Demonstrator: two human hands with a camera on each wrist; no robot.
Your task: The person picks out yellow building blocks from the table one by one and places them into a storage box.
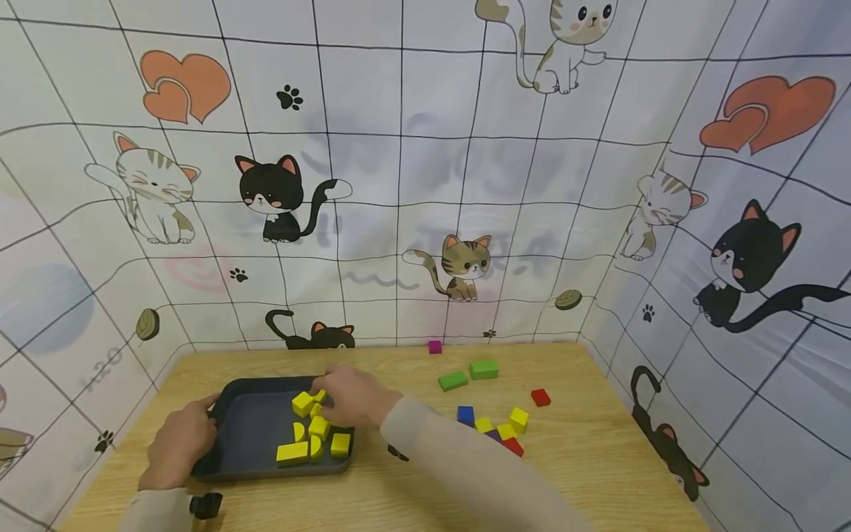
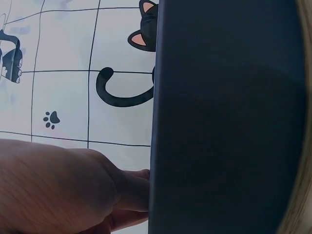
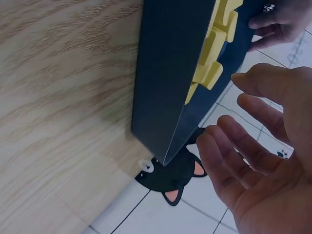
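A dark grey tray (image 1: 242, 425) lies on the left part of the table with several yellow blocks (image 1: 292, 454) in its right half, among them cubes, a long block and rounded pieces. My left hand (image 1: 181, 441) grips the tray's left rim, and in the right wrist view its thumb (image 3: 263, 20) lies over the edge. Above the tray's right side is my right hand (image 1: 355, 397), beside the upper yellow blocks. In the right wrist view the right hand (image 3: 265, 146) has its fingers parted and loosely bent, with nothing between them.
Right of the tray, on the wooden table (image 1: 565, 473), lie two green blocks (image 1: 484, 369), a blue block (image 1: 465, 415), red blocks (image 1: 541, 397) and several yellow blocks (image 1: 518, 420). A magenta cube (image 1: 435, 347) sits at the back edge. Cat-printed cloth (image 1: 372, 170) hangs behind and at both sides.
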